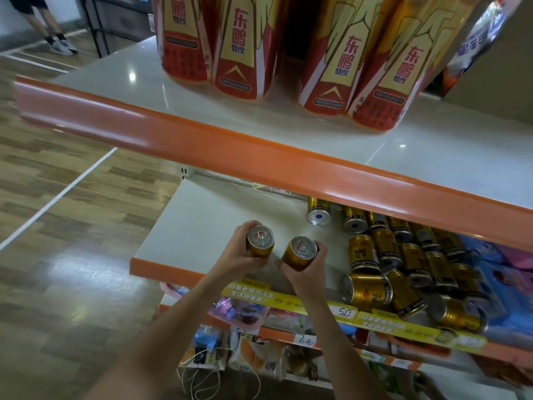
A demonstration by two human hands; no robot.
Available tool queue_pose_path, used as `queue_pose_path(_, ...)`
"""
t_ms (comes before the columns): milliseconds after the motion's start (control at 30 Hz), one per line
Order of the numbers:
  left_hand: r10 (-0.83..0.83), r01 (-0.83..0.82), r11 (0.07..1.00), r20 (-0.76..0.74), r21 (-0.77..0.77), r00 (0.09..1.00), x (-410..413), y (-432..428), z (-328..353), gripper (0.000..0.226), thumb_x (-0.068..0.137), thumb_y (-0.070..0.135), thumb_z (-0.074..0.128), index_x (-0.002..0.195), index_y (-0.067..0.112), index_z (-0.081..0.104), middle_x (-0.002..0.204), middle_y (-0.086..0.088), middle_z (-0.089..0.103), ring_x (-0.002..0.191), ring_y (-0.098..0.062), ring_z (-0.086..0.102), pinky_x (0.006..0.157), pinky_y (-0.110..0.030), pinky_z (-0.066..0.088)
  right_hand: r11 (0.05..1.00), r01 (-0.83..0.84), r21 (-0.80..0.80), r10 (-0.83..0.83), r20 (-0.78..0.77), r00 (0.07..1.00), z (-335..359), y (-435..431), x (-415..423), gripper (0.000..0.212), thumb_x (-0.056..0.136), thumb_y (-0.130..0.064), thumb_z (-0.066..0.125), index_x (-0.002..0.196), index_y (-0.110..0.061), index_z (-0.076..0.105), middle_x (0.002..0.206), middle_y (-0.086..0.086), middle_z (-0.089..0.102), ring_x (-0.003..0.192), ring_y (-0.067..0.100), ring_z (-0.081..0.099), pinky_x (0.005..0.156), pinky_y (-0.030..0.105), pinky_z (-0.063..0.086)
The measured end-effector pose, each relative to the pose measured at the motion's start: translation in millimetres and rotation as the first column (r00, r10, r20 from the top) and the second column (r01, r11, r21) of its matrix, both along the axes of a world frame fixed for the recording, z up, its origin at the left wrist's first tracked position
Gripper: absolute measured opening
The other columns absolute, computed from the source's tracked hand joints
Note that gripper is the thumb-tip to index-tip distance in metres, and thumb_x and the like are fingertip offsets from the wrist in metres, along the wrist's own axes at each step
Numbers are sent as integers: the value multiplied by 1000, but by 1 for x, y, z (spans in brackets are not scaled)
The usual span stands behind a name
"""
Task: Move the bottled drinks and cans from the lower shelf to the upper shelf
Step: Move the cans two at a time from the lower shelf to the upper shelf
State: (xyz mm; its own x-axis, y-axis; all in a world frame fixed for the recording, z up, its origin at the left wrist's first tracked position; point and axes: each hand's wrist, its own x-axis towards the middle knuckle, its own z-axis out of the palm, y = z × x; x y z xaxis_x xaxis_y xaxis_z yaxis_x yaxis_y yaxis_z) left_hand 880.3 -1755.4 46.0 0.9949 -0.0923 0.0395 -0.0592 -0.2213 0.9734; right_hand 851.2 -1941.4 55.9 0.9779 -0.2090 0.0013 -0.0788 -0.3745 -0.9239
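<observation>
Over the bare left part of the lower shelf (207,220), a gold can (260,241) is held in the left grip (238,252), the fingers curled round its side and its silver top turned toward the camera. Just beside it, a second gold can (300,252) is clasped in the right grip (307,274) in the same way, tilted a little to the left. The two cans are near each other but apart; whether they touch the shelf cannot be told.

To the right, on the same shelf, other gold cans (403,264) are seen in a loose heap, many lying on their sides, the rearmost partly hidden under the upper shelf (230,119). A blue and pink packet (504,272) is seen beyond the heap.

On the upper shelf, behind its orange edge strip (259,160), four large bottles (245,53) with red and yellow labels are stood in two pairs, with a gap between the pairs. Along the front of the lower shelf a yellow price strip (288,298) is fixed, with a tag marked 5.0 (344,312). Packaged goods (245,356) are seen on the shelves below. Wooden flooring (57,197) is seen at the left, and a person's legs (52,30) at the top left corner.
</observation>
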Motion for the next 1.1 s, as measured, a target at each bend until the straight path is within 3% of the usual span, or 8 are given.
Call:
queue_pose_path(133,-4,4,1000,-1,-4,1000,1,0,-2,78,58,13,83,124,32,46,120,-1,49,113,-16,52,97,-34,48,993,-119,10,119,-5,993,-5,-16,-1,88,62,1,67,139,-27,35,125,-6,51,116,10,52,100,25,46)
queue_pose_path(233,-8,8,1000,-5,-12,1000,1,0,-3,79,59,11,84,125,29,46,120,-2,48,113,-16,53,97,-35,48,989,-151,-5,151,-7,989,-2,-28,5,78,65,11,70,128,-27,45,117,-12,56,113,10,55,96,27,50)
queue_pose_path(367,-7,7,1000,-9,-22,1000,0,-1,-3,80,57,13,83,125,34,45,121,-2,49,114,-16,53,97,-37,49,983,-155,-97,153,-24,988,4,-37,14,77,61,-11,91,124,-25,49,115,-10,56,107,9,55,83,16,48)
queue_pose_path(533,-3,3,1000,-10,-24,1000,-1,0,-2,79,58,16,83,127,27,46,121,-3,51,114,-15,54,96,-31,48,977,49,-205,-49,5,999,1,-9,13,90,57,-40,93,128,-19,43,125,1,48,109,14,54,93,28,48)
queue_pose_path(633,-8,8,999,-7,-35,1000,-2,0,-1,78,60,16,84,127,26,46,122,-3,52,114,-15,54,94,-28,48,977,92,-194,-94,-1,996,-3,-1,6,102,56,-36,95,138,-15,37,130,1,36,112,12,44,95,23,41)
queue_pose_path(800,-20,19,998,-31,-54,999,-2,1,1,79,61,8,85,129,24,45,123,-3,53,112,-11,56,90,-23,48,975,-203,-93,197,-66,978,-9,-31,-8,85,67,-2,84,136,-21,38,131,7,44,116,17,51,93,17,49)
queue_pose_path(900,-22,19,998,-42,-65,999,-2,2,0,79,64,-1,84,129,21,46,122,-4,54,108,-6,57,86,-17,47,954,-233,-188,219,-93,971,-2,-42,-8,74,69,-18,89,130,-19,47,120,2,58,93,7,55,74,12,46)
queue_pose_path(1100,-14,12,998,-33,-61,999,-4,0,1,78,64,-1,84,128,23,46,122,-4,54,108,-5,57,87,-19,48,965,-82,-250,64,-79,995,0,-22,-7,72,62,-34,91,114,-24,42,110,-2,52,94,13,56,78,21,46)
